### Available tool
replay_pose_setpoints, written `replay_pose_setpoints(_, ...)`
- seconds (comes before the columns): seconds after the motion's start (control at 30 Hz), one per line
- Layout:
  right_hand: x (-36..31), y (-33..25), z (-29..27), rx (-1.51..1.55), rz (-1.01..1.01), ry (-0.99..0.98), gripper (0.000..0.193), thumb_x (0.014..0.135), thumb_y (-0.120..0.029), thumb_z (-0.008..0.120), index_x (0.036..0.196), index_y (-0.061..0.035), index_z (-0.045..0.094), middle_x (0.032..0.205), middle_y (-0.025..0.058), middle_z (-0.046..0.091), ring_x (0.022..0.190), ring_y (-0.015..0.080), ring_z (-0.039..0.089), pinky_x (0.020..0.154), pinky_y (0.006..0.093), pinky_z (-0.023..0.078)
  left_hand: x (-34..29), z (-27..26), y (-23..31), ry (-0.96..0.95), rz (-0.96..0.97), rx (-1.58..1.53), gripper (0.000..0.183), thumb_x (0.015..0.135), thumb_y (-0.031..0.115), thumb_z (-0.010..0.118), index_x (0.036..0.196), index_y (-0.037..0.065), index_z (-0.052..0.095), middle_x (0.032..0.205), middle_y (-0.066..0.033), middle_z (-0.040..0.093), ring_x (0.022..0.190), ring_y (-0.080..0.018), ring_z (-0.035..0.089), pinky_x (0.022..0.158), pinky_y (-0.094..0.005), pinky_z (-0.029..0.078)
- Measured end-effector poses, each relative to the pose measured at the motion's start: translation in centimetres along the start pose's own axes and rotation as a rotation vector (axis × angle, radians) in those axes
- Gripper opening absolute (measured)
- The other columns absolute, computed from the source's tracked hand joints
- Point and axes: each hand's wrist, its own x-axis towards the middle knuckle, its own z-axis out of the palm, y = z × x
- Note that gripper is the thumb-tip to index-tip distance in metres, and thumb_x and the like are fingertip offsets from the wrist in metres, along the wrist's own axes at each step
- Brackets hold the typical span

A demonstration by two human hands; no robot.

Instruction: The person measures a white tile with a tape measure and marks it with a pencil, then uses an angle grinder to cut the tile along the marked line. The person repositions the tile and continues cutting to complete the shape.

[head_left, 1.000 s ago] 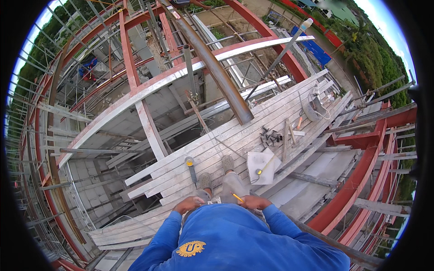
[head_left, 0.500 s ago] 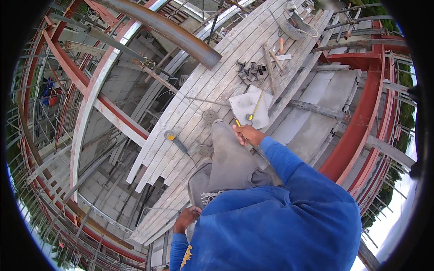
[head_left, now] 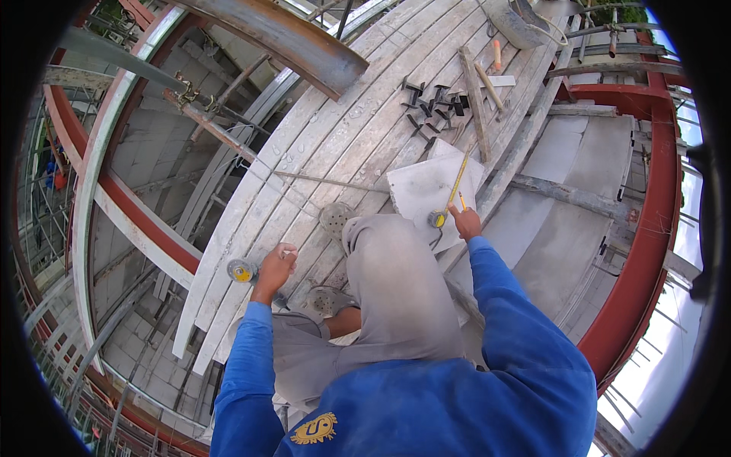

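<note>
My right hand is closed round a yellow pencil, just right of a yellow tape measure. The tape's yellow blade lies drawn out across a pale, flat square piece in front of my knee. Over the planks on the left, my left hand is raised with loosely curled fingers, apart and holding nothing visible. An angle grinder with a yellow head lies beside it; my left forearm and hand hide part of its body.
I squat on a platform of weathered planks. Black metal clips, wooden sticks and an orange-handled tool lie ahead. A rusty steel beam overhangs the far left. Red steel beams and gaps flank the platform.
My left hand has come up from beside my hip to the grinder. My right hand has moved right and forward with the pencil, toward the tape blade. My body leans lower.
</note>
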Motion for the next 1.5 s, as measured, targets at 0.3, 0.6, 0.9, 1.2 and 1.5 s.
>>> replay_pose_setpoints(0.3, -2.0, -2.1, 6.5, 0.016, -0.002, 0.239, 0.079, 0.080, -0.048, 0.089, 0.125, 0.0084, 0.055, 0.127, 0.0318, 0.064, 0.113, 0.0479, 0.070, 0.098, 0.0513, 0.058, 19.3, 12.3, 5.8, -0.212, 0.386, 0.061, 0.028, 0.102, 0.022, 0.069, 0.121, 0.002, 0.072, 0.082, -0.0075, 0.072, 0.070, -0.0149, 0.067, 0.066, -0.0323, 0.054)
replay_pose_setpoints(0.6, -8.2, -13.5, 6.3, 0.595, -0.423, -0.288, 0.061, 0.083, -0.035, 0.093, 0.115, 0.0028, 0.057, 0.104, 0.0121, 0.068, 0.094, 0.0226, 0.071, 0.078, 0.0366, 0.060, 13.3, 16.4, 8.3, -0.449, 0.168, -0.462, 0.065, 0.106, 0.052, 0.069, 0.151, 0.009, 0.052, 0.118, -0.0117, 0.072, 0.103, -0.0196, 0.071, 0.081, -0.0397, 0.061)
replay_pose_setpoints(0.9, 3.2, -3.0, 3.7, 0.579, -0.383, 0.479, 0.055, 0.110, -0.043, 0.057, 0.118, 0.0112, 0.066, 0.105, 0.0295, 0.071, 0.095, 0.0440, 0.068, 0.085, 0.0499, 0.053, 23.3, 11.4, 1.1, 0.176, 0.415, 0.222, 0.058, 0.099, 0.050, 0.073, 0.132, 0.002, 0.070, 0.117, -0.0216, 0.075, 0.106, -0.0420, 0.073, 0.092, -0.0520, 0.058)
replay_pose_setpoints(1.2, 9.0, 4.3, 7.3, 0.814, 0.264, 0.173, 0.058, 0.115, -0.046, 0.045, 0.128, 0.0079, 0.062, 0.118, 0.0305, 0.067, 0.106, 0.0500, 0.065, 0.094, 0.0609, 0.048, 26.3, 11.4, 1.8, 0.291, 0.462, 0.614, 0.042, 0.098, 0.021, 0.068, 0.133, -0.002, 0.063, 0.125, -0.0264, 0.067, 0.114, -0.0443, 0.067, 0.096, -0.0538, 0.057)
replay_pose_setpoints(1.5, 7.2, 7.0, 8.8, 1.097, 0.502, 0.052, 0.054, 0.116, -0.046, 0.042, 0.141, 0.0005, 0.053, 0.135, 0.0248, 0.061, 0.120, 0.0483, 0.060, 0.102, 0.0691, 0.044, 21.3, 17.0, 9.8, 0.620, 0.598, 0.670, 0.079, 0.099, 0.030, 0.068, 0.165, -0.001, 0.037, 0.153, -0.0293, 0.051, 0.136, -0.0446, 0.052, 0.107, -0.0622, 0.043)
